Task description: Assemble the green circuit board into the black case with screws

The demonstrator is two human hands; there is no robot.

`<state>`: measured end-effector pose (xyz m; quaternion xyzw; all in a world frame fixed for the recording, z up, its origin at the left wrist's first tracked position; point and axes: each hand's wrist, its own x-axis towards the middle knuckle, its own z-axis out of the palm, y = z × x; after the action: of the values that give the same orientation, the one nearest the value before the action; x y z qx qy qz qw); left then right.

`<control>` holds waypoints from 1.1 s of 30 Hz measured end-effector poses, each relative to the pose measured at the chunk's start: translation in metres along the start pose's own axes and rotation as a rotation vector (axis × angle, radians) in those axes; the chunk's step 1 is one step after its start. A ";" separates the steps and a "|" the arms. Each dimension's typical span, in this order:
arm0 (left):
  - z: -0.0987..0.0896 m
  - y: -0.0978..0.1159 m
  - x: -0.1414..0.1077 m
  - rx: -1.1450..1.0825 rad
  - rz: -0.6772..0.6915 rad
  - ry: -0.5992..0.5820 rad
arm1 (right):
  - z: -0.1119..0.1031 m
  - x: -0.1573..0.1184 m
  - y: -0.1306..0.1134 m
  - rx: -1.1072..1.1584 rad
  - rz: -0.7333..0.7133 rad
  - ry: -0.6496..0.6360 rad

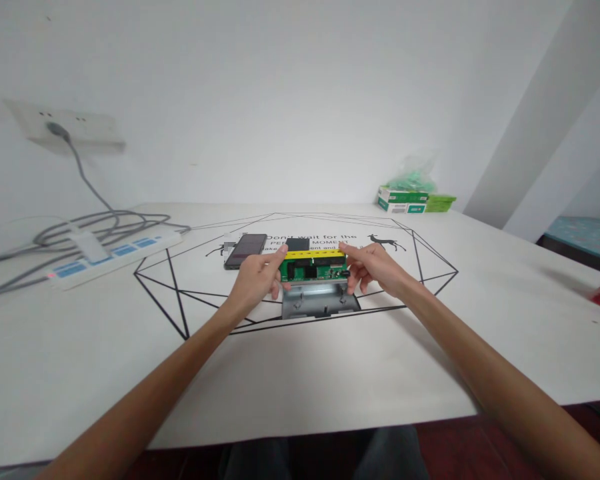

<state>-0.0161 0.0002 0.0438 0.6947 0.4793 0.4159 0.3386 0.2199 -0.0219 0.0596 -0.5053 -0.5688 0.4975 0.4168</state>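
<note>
White table (360, 373) below, circuit board (312, 269) (yellow-edged) gripped between the fingers (274, 258).

The circuit board (314, 268) is positioned between the left hand (257, 277) and right hand (377, 267). On the surface (300, 373), a metal case (320, 305) lies before the circuit board; a phone (247, 250), left; a power strip (130, 250), farther left; boxes (404, 199), behind and right, with a plastic bag (413, 179) on top.
</note>
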 end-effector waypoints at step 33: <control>-0.007 -0.001 -0.008 0.663 0.643 0.217 | -0.009 -0.003 0.023 -0.899 -0.827 0.345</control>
<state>-0.0247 -0.0066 0.0436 0.8310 0.3796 0.3944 -0.0995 0.2331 -0.0232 0.0382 -0.4422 -0.7950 -0.0805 0.4074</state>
